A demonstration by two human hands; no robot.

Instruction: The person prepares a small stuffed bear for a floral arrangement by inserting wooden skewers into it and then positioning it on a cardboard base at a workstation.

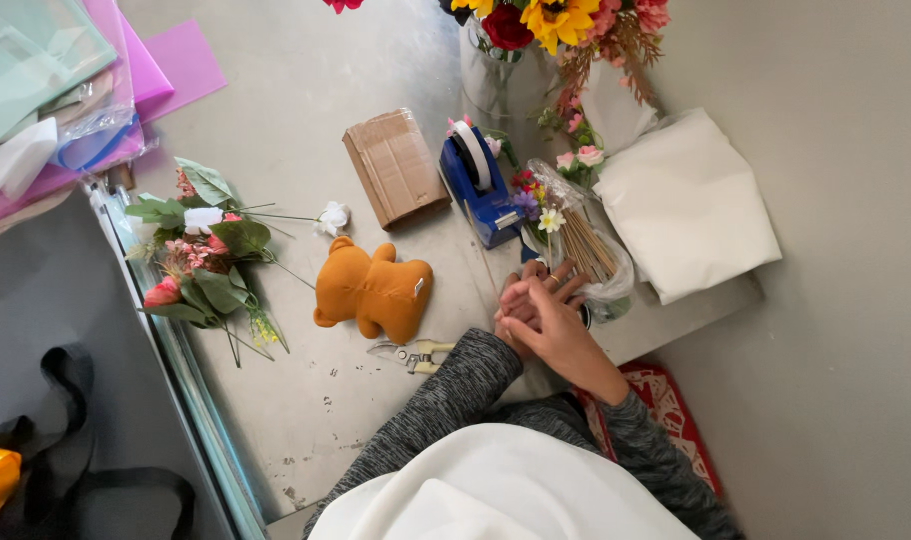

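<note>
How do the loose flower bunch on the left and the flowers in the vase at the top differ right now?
The loose flower bunch lies flat on the table, stems spread out; the vase flowers stand upright in a clear vase. The bunch is mostly pink and white with broad green leaves; the vase flowers include a yellow sunflower and a dark red bloom. Both sit away from the hands, which rest clasped together near the table's edge.

plush cloth bear [373, 291], matt cardboard box [396, 166]
</note>
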